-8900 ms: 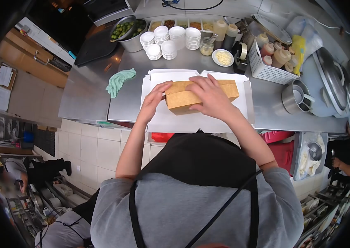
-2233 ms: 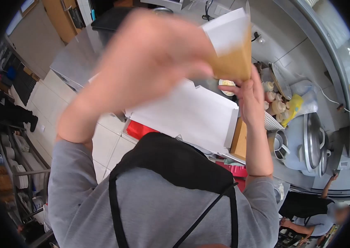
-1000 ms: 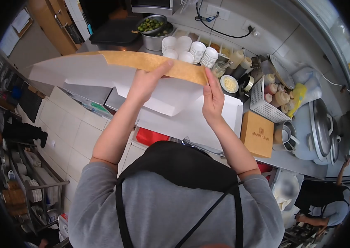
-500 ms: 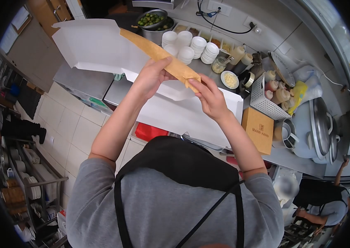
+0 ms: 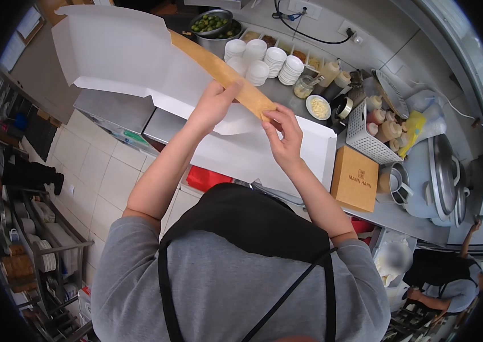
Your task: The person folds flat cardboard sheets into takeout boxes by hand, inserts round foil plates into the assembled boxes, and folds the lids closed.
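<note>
One large cardboard blank, white inside and brown outside (image 5: 116,51), is held up over a flat white cardboard sheet (image 5: 241,159), left of a brown cardboard box (image 5: 355,179), left hand (image 5: 210,108) gripping its brown edge strip (image 5: 207,58) mid-length, right hand (image 5: 285,135) pinching the strip's right end, seemingly mid-fold, next calling for a firm corner crease.

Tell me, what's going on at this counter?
A person is handling an open, partly folded cardboard carton above a metal counter. The left hand grips its brown strip, and the right hand holds the corner at one end of that strip. A large white panel spreads out to the left. More white cardboard lies beneath, and a brown box marked MANN HANN sits to the right, near a white basket of bottles.
</note>
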